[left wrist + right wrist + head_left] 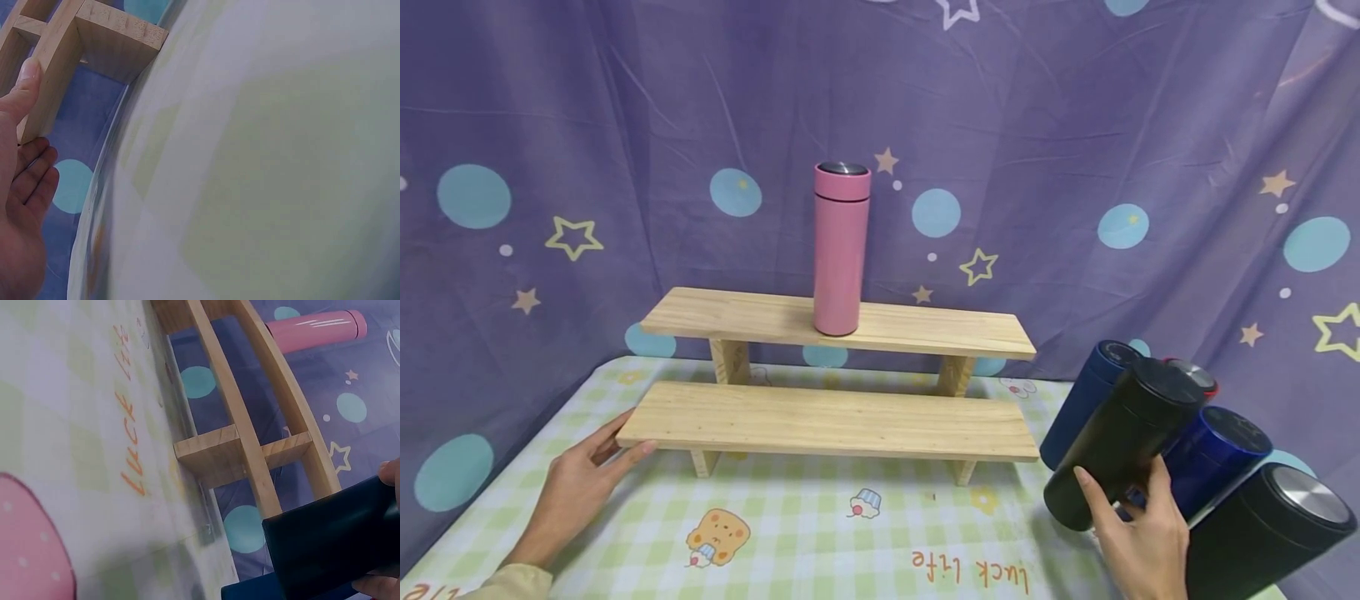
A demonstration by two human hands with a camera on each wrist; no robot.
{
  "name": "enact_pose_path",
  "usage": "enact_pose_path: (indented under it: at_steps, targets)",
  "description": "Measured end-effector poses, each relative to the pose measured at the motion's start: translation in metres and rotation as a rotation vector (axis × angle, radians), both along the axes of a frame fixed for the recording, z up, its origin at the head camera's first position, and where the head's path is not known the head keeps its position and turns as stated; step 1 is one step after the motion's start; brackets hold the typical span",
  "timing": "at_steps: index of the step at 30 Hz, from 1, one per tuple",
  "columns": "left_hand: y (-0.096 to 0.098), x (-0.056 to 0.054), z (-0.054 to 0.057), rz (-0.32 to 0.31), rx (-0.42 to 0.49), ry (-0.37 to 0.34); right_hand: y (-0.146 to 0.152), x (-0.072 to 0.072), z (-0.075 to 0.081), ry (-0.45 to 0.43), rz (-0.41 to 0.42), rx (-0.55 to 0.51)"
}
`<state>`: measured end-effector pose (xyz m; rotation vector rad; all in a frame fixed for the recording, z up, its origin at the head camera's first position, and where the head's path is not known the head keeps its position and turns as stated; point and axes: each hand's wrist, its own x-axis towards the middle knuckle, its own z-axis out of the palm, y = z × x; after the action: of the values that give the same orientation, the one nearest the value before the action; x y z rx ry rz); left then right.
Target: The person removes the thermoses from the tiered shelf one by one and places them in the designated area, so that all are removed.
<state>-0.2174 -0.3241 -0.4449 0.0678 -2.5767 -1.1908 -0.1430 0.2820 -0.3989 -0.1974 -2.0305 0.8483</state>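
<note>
A two-tier wooden shelf stands on the table. My left hand holds the left end of its lower board; in the left wrist view the thumb lies on the board's front edge and the fingers are at its end. On the upper board a pink thermos bottle stands upright, left of the right support. My right hand grips a black thermos bottle near its lower part, tilted with its lid away to the right. In the right wrist view the black bottle's base appears close to the shelf's right end.
Beside and behind the held bottle stand a dark blue bottle, a bright blue bottle, a partly hidden red-rimmed bottle and another black bottle. A checked cloth covers the table. A purple curtain hangs behind.
</note>
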Motion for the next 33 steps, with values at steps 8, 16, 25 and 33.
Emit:
enact_pose_path:
  at_steps: [8, 16, 25, 33]
  targets:
    - [-0.002, 0.001, -0.001, 0.001, -0.008, 0.015, -0.005, -0.003, 0.006, -0.009, 0.052, -0.005]
    - [0.000, 0.003, 0.002, -0.003, 0.008, 0.008, -0.011, -0.007, 0.012, 0.001, 0.114, -0.011]
    - [0.002, 0.001, 0.002, 0.006, -0.003, 0.011, -0.018, -0.016, 0.020, 0.057, 0.185, 0.017]
    - [0.002, 0.002, 0.003, -0.008, 0.005, -0.006, -0.027, -0.026, 0.024, 0.073, 0.231, 0.025]
